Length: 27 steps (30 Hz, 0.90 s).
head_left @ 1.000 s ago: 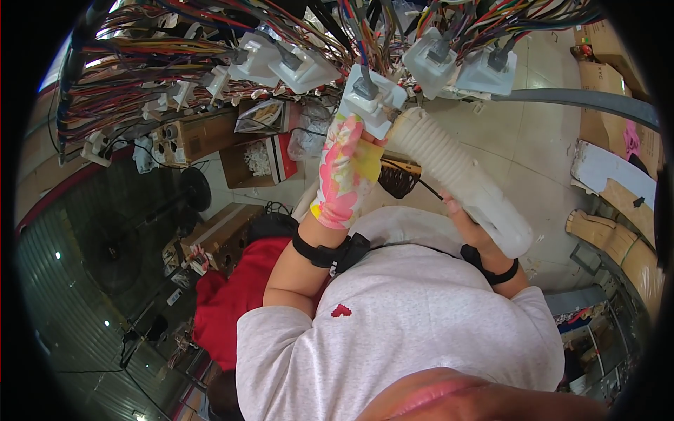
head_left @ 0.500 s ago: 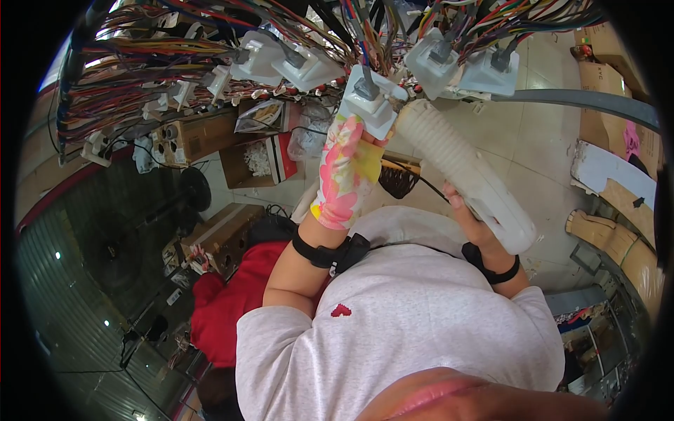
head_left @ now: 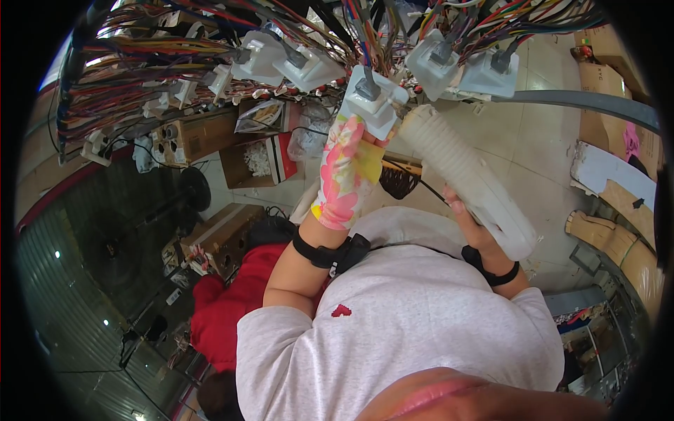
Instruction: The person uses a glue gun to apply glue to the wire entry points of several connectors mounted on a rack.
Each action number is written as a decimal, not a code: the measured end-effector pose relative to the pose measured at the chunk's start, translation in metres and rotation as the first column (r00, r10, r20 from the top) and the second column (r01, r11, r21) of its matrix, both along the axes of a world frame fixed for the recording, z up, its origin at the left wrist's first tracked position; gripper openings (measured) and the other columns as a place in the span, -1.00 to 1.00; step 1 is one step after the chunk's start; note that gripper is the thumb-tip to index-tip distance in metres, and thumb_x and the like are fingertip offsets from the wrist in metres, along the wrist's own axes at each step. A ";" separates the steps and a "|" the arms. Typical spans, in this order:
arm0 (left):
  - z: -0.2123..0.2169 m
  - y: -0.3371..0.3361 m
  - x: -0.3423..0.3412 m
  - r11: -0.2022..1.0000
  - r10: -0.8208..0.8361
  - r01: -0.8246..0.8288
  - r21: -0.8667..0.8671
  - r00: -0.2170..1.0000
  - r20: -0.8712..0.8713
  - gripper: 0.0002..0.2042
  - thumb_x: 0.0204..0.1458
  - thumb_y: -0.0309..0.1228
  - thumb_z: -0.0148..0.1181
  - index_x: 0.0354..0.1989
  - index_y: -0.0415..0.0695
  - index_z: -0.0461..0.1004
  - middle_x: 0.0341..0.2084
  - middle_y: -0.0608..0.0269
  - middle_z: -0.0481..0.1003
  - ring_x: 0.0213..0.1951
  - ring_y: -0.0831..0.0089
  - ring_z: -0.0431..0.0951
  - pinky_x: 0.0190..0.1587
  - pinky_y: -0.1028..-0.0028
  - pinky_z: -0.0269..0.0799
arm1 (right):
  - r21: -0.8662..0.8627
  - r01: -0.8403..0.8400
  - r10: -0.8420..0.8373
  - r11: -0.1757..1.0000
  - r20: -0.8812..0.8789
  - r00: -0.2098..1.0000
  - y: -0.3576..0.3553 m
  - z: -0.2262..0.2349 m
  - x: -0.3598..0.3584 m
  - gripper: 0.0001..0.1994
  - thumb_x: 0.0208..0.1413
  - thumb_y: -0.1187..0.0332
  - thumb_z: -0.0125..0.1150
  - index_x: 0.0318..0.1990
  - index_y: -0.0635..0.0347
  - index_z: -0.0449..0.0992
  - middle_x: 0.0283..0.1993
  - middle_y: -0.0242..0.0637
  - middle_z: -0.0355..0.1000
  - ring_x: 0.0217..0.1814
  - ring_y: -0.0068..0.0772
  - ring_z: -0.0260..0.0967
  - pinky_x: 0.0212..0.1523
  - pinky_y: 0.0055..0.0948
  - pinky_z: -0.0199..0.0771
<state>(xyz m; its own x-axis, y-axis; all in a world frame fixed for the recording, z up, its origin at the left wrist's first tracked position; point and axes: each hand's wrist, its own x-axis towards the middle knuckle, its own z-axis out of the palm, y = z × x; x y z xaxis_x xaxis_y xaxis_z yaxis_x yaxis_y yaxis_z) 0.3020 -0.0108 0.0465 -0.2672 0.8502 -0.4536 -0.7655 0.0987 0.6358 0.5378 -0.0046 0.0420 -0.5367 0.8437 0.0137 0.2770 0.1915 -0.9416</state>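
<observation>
My left hand [head_left: 345, 144], in a floral glove with a yellow patch, grips the underside of a square white plastic fitting [head_left: 380, 118]. A taped bundle of wires runs up out of this fitting, and its fingertips are partly hidden behind it. In my right hand [head_left: 465, 216] is a white glue gun [head_left: 472, 172] with a ribbed, wrapped barrel. My fingers close around its lower side, partly hidden by its body. The narrow tip of the gun points up and left, close to the fitting's right edge; I cannot tell whether they touch.
More white fittings [head_left: 434, 64] hang on both sides among dense coloured wires [head_left: 161, 52]. A grey curved bar [head_left: 576, 99] extends right. Open cartons [head_left: 242, 168] stand beyond my left arm, cardboard [head_left: 611, 242] at right. A person in red [head_left: 235, 298] is behind at left.
The glue gun's front end has shifted very slightly downward and to the right. My left hand and the fitting stay nearly still. The person in red has moved a little.
</observation>
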 end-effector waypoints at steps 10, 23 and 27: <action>-0.007 -0.011 -0.002 0.988 -0.023 0.041 0.151 0.993 -0.120 -0.73 0.13 -0.29 0.12 -0.02 -0.06 0.37 -0.18 0.35 0.46 -0.14 0.49 0.47 -0.03 0.35 0.39 | 0.062 -0.010 0.008 0.998 0.037 0.999 -0.007 -0.001 0.001 -0.82 0.06 0.50 0.15 -0.17 0.32 0.50 -0.28 -0.21 0.51 -0.25 -0.42 0.45 -0.19 -0.47 0.45; 0.007 0.005 -0.003 0.945 -0.101 0.144 0.295 0.983 -0.155 -0.72 0.17 -0.29 0.04 -0.03 -0.15 0.35 -0.27 0.29 0.43 -0.28 0.50 0.36 -0.18 0.39 0.29 | -0.106 -0.018 0.013 0.994 -0.048 0.999 -0.005 0.008 0.009 -0.79 0.10 0.45 0.10 -0.13 0.35 0.47 -0.22 -0.17 0.48 -0.17 -0.36 0.43 -0.11 -0.40 0.42; 0.013 0.010 -0.003 0.977 -0.119 0.162 0.139 0.954 -0.276 -0.65 0.17 -0.23 0.04 0.00 -0.23 0.35 -0.38 0.31 0.42 -0.44 0.59 0.33 -0.31 0.47 0.29 | -0.131 -0.038 0.032 0.991 -0.048 0.998 -0.007 0.011 0.019 -0.70 0.08 0.44 0.12 -0.03 0.36 0.41 -0.16 -0.15 0.47 -0.14 -0.35 0.42 -0.09 -0.39 0.41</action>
<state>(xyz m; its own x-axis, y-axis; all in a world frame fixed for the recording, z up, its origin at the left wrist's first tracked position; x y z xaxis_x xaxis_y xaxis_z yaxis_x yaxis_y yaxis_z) 0.2989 -0.0006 0.0592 -0.2314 0.9428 -0.2399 -0.5532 0.0753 0.8296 0.5566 -0.0113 0.0535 -0.5674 0.8204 -0.0708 0.2280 0.0739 -0.9709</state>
